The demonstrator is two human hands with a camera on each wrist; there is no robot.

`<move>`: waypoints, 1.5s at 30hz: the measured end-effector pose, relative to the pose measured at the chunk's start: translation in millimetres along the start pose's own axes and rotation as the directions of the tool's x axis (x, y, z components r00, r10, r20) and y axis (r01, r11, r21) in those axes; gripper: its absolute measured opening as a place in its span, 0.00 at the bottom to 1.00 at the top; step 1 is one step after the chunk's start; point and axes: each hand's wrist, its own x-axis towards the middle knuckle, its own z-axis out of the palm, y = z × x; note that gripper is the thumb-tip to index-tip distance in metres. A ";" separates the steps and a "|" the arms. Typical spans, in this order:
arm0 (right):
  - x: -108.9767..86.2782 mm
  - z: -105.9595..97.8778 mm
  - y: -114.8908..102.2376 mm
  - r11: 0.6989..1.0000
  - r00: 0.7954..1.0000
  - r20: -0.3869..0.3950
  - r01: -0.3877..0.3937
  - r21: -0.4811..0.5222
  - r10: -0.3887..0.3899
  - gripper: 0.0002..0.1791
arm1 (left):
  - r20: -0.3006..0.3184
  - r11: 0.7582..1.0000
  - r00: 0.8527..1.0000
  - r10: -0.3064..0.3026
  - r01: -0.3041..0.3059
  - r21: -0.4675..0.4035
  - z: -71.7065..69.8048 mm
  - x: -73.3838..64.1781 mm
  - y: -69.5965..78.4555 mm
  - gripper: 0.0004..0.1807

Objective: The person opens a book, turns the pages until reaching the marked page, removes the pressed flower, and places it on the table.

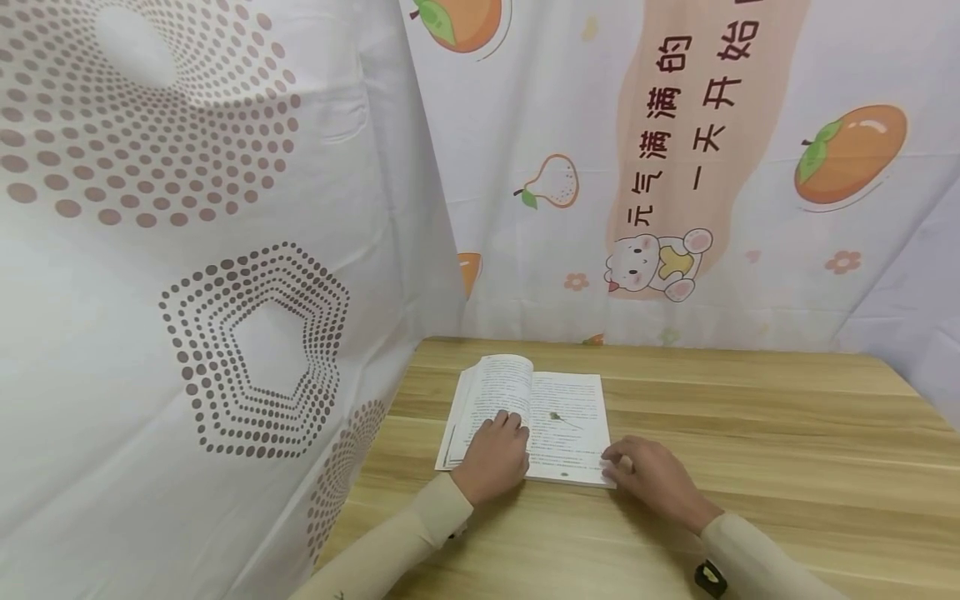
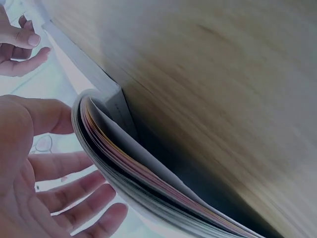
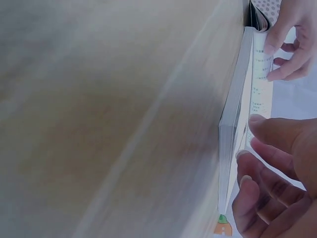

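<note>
A printed book (image 1: 573, 392) lies spread on the wooden table, its left-hand pages bulging up beside the fold. On the right page rests a small dried-looking sprig (image 1: 557, 417) with a thin stem. My left hand (image 1: 495, 457) presses the lower part of the left pages near the fold, fingers spread over the paper. From the left wrist view, the curved page stack (image 2: 148, 183) bends under the thumb and fingertips. My right hand (image 1: 658, 477) is at the book's lower right corner, fingers loosely bent. Its thumb (image 3: 277, 130) lies at the page edge in the right wrist view.
Wooden tabletop (image 1: 750, 417) extends to the right of the book. A white dotted curtain (image 1: 247, 208) hangs close along the left side. Behind the table's far edge is a printed cloth (image 1: 585, 225) with fruit and a cartoon bear.
</note>
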 end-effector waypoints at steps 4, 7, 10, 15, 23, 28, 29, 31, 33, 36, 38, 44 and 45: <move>6.9 1.5 1.1 1.000 1.000 -0.002 -0.013 0.020 0.013 0.07 | -0.021 0.999 1.000 0.010 -0.011 -0.035 5.6 -0.5 -3.4 0.11; 14.8 3.6 0.9 1.000 1.000 0.011 -0.013 0.026 0.013 0.07 | -0.009 0.998 1.000 -0.003 0.003 -0.057 8.1 -2.0 -5.5 0.14; 24.7 6.0 -1.2 0.998 0.998 0.040 -0.041 0.045 0.039 0.07 | 0.033 0.997 0.999 -0.024 0.027 -0.079 9.2 -4.2 -8.0 0.18; 39.1 9.3 -3.8 0.995 0.997 0.054 -0.062 0.077 0.058 0.08 | 0.097 0.986 0.994 -0.059 0.073 -0.149 9.1 -5.7 -12.9 0.23; 61.0 14.3 -5.1 0.994 0.998 0.046 -0.053 0.091 0.049 0.10 | 0.159 0.964 0.984 -0.075 0.112 -0.241 6.1 -3.7 -19.6 0.30; 75.1 18.8 -6.6 0.996 0.998 0.043 -0.051 0.070 0.048 0.10 | 0.192 0.956 0.978 -0.076 0.126 -0.265 6.3 -3.8 -21.6 0.31; 77.4 19.8 -6.6 0.997 0.998 0.043 -0.049 0.066 0.047 0.10 | 0.193 0.954 0.978 -0.076 0.128 -0.270 6.5 -3.9 -21.7 0.31; 82.2 23.3 -5.3 0.997 0.997 0.049 -0.059 0.054 0.056 0.10 | 0.195 0.953 0.978 -0.076 0.129 -0.275 6.9 -4.1 -21.7 0.31; 85.6 26.3 -3.5 0.996 0.996 0.058 -0.067 0.057 0.063 0.09 | 0.198 0.951 0.977 -0.074 0.129 -0.282 6.8 -4.5 -21.9 0.31; 89.8 30.2 1.1 0.996 0.996 0.067 -0.065 0.063 0.061 0.06 | 0.196 0.950 0.978 -0.065 0.121 -0.287 7.3 -5.3 -22.0 0.31; 92.2 31.6 3.7 0.994 0.996 0.071 -0.066 0.082 0.060 0.04 | 0.192 0.952 0.980 -0.057 0.112 -0.286 7.8 -5.8 -22.3 0.31; 98.9 33.1 10.2 0.991 0.993 0.094 -0.082 0.102 0.072 0.05 | 0.173 0.960 0.984 -0.041 0.087 -0.265 10.1 -6.2 -24.0 0.30; 99.7 33.3 10.7 0.992 0.992 0.100 -0.082 0.099 0.072 0.05 | 0.173 0.961 0.984 -0.040 0.085 -0.262 9.8 -6.1 -24.2 0.30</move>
